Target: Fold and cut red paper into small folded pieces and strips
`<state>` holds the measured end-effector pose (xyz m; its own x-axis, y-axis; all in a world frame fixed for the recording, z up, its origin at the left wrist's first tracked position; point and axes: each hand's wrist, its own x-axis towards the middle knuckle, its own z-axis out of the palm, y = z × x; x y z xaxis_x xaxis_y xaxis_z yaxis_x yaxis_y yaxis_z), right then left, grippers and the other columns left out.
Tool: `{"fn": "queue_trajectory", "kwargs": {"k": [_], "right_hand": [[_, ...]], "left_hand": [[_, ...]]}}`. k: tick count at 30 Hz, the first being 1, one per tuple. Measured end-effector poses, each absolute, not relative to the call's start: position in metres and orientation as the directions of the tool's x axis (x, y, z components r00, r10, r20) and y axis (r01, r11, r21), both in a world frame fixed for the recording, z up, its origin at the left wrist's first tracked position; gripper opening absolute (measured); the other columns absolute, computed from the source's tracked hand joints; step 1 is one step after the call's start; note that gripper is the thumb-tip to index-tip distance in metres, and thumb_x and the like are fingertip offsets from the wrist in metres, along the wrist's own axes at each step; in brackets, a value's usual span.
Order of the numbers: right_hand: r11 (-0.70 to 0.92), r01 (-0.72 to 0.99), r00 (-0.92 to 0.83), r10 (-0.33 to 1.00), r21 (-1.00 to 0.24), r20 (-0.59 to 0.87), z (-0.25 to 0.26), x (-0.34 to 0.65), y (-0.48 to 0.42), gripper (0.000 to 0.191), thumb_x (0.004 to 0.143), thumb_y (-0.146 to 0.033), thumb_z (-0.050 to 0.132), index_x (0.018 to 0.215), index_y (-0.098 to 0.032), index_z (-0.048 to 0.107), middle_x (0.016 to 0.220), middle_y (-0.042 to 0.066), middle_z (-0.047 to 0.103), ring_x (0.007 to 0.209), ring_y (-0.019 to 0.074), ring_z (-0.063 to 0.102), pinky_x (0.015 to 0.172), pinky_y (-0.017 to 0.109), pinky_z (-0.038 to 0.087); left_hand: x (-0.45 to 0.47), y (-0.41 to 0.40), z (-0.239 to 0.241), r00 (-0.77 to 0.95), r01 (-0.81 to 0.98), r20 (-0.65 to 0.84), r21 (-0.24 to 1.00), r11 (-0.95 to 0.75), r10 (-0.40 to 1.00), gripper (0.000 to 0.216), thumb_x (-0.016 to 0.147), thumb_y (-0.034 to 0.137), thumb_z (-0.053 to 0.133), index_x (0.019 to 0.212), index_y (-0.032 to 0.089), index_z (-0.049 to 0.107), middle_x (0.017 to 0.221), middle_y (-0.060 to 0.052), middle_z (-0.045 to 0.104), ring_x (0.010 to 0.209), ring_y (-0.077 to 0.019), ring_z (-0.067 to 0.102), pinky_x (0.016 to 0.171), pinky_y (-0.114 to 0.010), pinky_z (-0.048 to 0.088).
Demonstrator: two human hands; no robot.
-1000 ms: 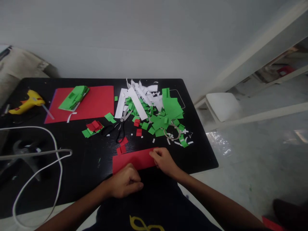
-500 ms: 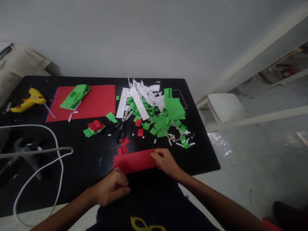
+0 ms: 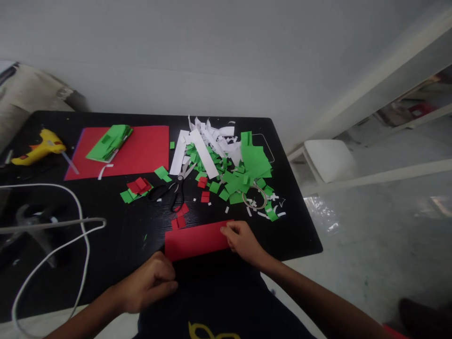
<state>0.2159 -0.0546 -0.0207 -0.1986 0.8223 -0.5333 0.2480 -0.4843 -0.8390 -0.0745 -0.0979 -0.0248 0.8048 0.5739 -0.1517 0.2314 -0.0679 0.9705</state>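
A red paper strip (image 3: 196, 241) lies near the table's front edge, slightly tilted up to the right. My right hand (image 3: 242, 239) pinches its right end between thumb and fingers. Just off the strip's lower left corner, my left hand (image 3: 150, 282) is closed with the fingers curled and the thumb pointing right; nothing shows in it. Beyond the strip lie small folded red paper pieces (image 3: 178, 222) and black-handled scissors (image 3: 180, 183), blades partly apart.
Green paper pieces (image 3: 256, 160) and white paper scraps (image 3: 208, 141) are heaped behind, with a tape roll (image 3: 254, 197) beside them. On the left are red sheets (image 3: 148, 150) bearing a green paper bundle (image 3: 110, 142), a yellow glue gun (image 3: 44, 147) and a looping white cable (image 3: 86, 254).
My left hand has moved left and toward me, off the strip's lower left corner. The right hand keeps its pinch on the right end, and the view has shifted slightly.
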Motion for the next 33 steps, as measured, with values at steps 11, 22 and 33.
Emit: {"fn": "queue_trajectory", "kwargs": {"k": [11,22,33], "right_hand": [[-0.459,0.274,-0.198,0.833,-0.845,-0.517,-0.017,0.216,-0.056,0.042,0.088,-0.041,0.057,0.057,-0.024,0.035,0.051,-0.007,0.034,0.051,0.0096,0.032,0.051,0.026,0.024],[-0.317,0.378,-0.245,0.872,-0.870,-0.424,-0.001,0.210,-0.060,0.042,0.089,-0.036,0.061,0.058,-0.023,0.035,0.058,-0.006,0.036,0.057,0.0107,0.034,0.056,0.028,0.029],[0.392,0.625,-0.663,0.723,-0.675,-0.194,0.006,0.209,-0.054,0.069,0.091,-0.025,0.074,0.153,-0.020,0.045,0.162,0.016,0.046,0.149,0.0314,0.041,0.124,0.052,0.030]], "left_hand": [[-0.083,-0.099,-0.024,0.766,0.214,-0.159,0.977,-0.013,0.623,0.048,0.101,0.026,0.051,0.060,0.021,0.025,0.055,0.006,0.025,0.051,-0.0114,0.028,0.053,-0.029,0.023],[-0.097,-0.101,-0.028,0.645,0.082,-0.247,0.963,0.256,0.723,0.055,0.096,0.046,0.057,0.057,0.020,0.028,0.053,0.005,0.022,0.050,-0.0110,0.025,0.052,-0.031,0.020],[-0.061,-0.085,0.011,0.072,-0.857,-0.834,0.228,0.462,0.547,0.054,0.096,0.044,0.044,0.061,0.025,0.006,0.060,0.007,0.001,0.047,-0.0130,0.008,0.039,-0.029,0.026]]}}
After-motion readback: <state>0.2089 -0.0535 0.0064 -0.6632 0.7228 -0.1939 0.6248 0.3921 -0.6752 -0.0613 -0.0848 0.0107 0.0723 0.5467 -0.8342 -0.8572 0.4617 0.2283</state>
